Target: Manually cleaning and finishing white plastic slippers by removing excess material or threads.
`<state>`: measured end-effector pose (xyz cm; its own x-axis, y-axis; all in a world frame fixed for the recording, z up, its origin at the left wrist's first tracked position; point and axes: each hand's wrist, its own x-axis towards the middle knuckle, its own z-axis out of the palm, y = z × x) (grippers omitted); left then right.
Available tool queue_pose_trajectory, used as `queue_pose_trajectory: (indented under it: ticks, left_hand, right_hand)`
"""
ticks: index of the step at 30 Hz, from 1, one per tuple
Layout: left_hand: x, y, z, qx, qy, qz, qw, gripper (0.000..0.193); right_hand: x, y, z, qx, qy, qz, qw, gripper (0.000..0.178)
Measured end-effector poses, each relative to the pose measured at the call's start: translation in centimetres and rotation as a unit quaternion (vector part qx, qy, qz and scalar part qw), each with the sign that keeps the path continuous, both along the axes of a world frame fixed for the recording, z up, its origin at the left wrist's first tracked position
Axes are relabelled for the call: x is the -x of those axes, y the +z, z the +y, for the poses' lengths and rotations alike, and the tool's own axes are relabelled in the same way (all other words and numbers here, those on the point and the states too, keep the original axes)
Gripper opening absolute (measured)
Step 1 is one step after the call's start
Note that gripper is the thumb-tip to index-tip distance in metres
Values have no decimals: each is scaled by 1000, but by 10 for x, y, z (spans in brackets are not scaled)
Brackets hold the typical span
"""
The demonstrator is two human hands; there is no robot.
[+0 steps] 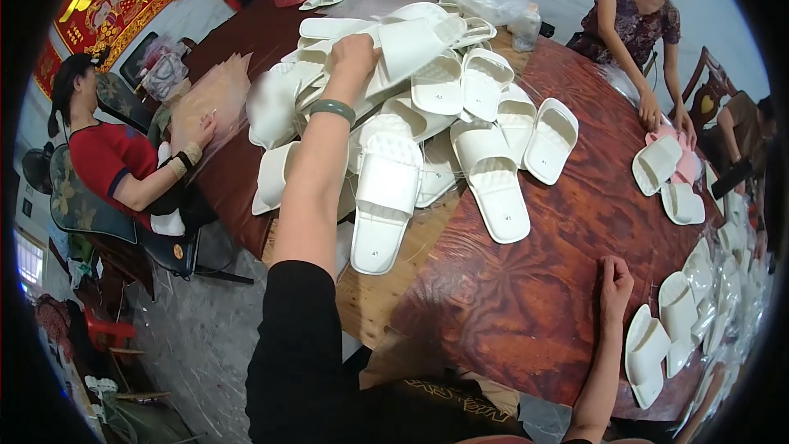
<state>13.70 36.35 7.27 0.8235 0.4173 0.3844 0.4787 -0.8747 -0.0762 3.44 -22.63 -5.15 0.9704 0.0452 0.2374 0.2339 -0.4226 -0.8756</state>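
- The left hand [355, 57], upper middle of the frame, is bent round the left side of a white slipper [411, 48], seemingly pinching it; most of the fingertips are hidden, so their exact hold cannot be told.
- That slipper lies tilted over the pile [436, 99], which fills the upper middle of the frame.
- The right hand [615, 284], right of centre and low, is by the table [526, 304], fingers loosely bent; nothing shows in it, but how tightly it is curled cannot be told.
- Handling, by judgement: the slipper should be light, a moulded foam or soft plastic that flexes under a squeeze and springs back, hardly fragile.
- The smooth outside may slide a little against its neighbours, so loose slippers could slip down the pile.
- The broad strap looks like the best hold: thumb above, fingers in the foot opening. The sole's edge would also serve, though a pinch there may let it swing.
- Looks: plain white, open-toed, one wide smooth strap, a thick rounded sole.
- On a neighbouring slipper [385, 197], centre of the frame, the toe end of the footbed is bumpy, the heel smooth with a small dark mark.
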Motion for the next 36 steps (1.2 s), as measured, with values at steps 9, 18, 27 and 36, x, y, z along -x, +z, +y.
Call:
queue_pose_trajectory:
  ticks: [9,18,27,36]
  left_hand:
    - [42,15,119,197,-241,-227,923,31]
    - [229,72,-237,322,-392,72,859,32]
    - [299,56,-382,181,-586,278,739,36]
    - [278,-6,-446,206,-633,335,667,31]
  right_hand:
    - [-10,10,21,93,-32,-64,993,21]
    - [98,72,-50,238,84,-280,926,16]
    - [122,58,-284,439,-112,-182,873,43]
    - [65,14,-242,148,-95,-146,973,22]
